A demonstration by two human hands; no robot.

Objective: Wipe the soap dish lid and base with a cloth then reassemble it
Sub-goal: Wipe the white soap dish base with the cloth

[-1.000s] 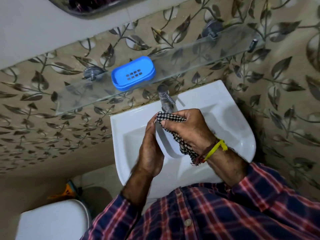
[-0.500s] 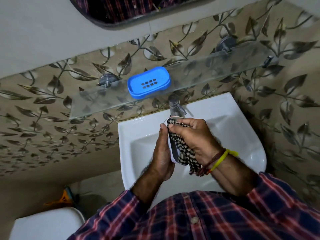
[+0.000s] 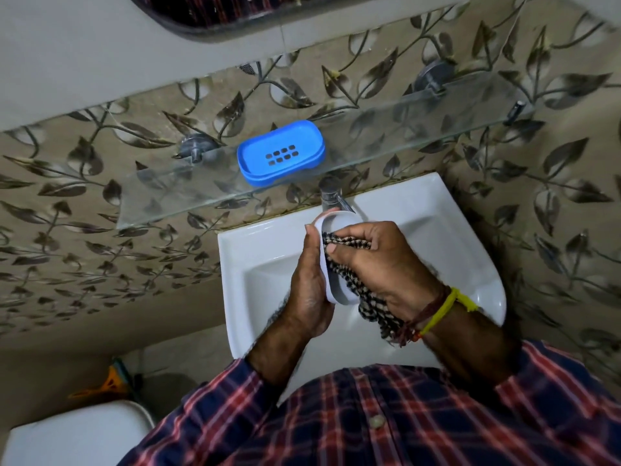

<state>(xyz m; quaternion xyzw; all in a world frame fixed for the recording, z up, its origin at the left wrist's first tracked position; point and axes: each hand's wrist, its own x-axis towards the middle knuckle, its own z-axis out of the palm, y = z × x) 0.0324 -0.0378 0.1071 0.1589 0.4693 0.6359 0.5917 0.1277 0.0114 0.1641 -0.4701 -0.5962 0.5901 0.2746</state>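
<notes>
R hand (image 3: 379, 264) rubs cloth (image 3: 349, 245) in, prob., lid (image 3: 331, 223).

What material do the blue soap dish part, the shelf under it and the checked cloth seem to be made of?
Blue soap dish part: likely moulded plastic, smooth, uniform colour, punched drain slots.
Shelf: glass, clear; the wall pattern shows through.
Checked cloth: woven fabric, soft; it bunches and hangs from the right hand.

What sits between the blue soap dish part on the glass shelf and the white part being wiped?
In the head view, the tap stands between the blue part and the white part.
</notes>
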